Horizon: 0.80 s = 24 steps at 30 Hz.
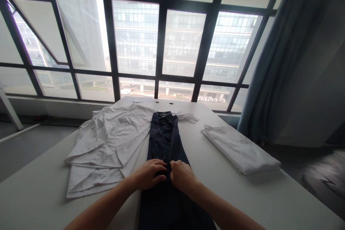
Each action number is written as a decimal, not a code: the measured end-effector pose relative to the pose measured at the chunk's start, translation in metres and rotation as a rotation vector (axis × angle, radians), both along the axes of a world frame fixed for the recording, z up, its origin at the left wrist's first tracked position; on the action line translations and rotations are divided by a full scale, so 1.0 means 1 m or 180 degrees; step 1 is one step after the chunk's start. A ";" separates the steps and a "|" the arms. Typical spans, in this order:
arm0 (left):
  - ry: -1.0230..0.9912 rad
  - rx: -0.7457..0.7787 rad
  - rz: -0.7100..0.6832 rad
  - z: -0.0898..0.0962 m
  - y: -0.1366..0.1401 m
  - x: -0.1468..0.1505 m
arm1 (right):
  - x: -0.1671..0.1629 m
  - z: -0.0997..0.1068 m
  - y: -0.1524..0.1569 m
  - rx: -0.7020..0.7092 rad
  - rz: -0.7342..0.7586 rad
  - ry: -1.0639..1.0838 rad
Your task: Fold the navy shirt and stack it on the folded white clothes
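Tall black-framed windows (pixel 161 43) fill the wall ahead of me, with glass-fronted office buildings hazy beyond them, and a blue-grey curtain (pixel 272 68) hangs down at the right. Below them stands a long white table (pixel 212 172) that runs from the window sill toward me. Down the middle of it lies a dark navy shirt (pixel 164 136), folded into a long narrow strip with its collar at the far end and its near end running under my forearms. My left hand (pixel 149 174) rests on the cloth with the fingers curled and bunched, the tips pressing into the fabric; my right hand (pixel 182 176) sits just beside it, also half closed, knuckles up, on the same strip. The two hands nearly touch over the middle of the shirt, and I cannot tell whether either pinches a fold or only presses down. Left of the dark strip, touching its edge, a white shirt (pixel 107 143) lies loosely spread and rumpled, one sleeve poking out behind the navy collar. Well apart on the right lies a folded white cloth (pixel 239 149), set at a slant.
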<state>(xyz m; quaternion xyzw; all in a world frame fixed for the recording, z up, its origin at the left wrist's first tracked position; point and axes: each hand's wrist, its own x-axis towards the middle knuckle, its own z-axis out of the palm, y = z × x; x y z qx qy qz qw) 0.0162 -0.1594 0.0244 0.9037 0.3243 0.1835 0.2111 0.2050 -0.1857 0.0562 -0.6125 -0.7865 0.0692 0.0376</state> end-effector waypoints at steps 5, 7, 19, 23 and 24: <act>0.0111 -0.0009 -0.0108 -0.004 0.004 -0.003 | -0.001 -0.006 0.000 0.0030 0.0002 0.0200; 0.0216 0.0020 -0.0276 -0.002 0.005 -0.004 | 0.001 -0.008 0.002 0.0060 0.0015 0.0335; 0.1599 -0.0319 -0.0641 0.036 -0.069 0.016 | 0.036 -0.008 0.009 -0.0653 0.0517 0.0948; 0.1559 -0.0357 -0.0647 0.045 -0.073 0.018 | 0.038 -0.013 0.009 -0.0559 0.0478 0.1181; 0.1483 -0.0411 -0.0685 0.047 -0.071 0.015 | 0.038 -0.014 0.010 -0.0541 0.0469 0.1270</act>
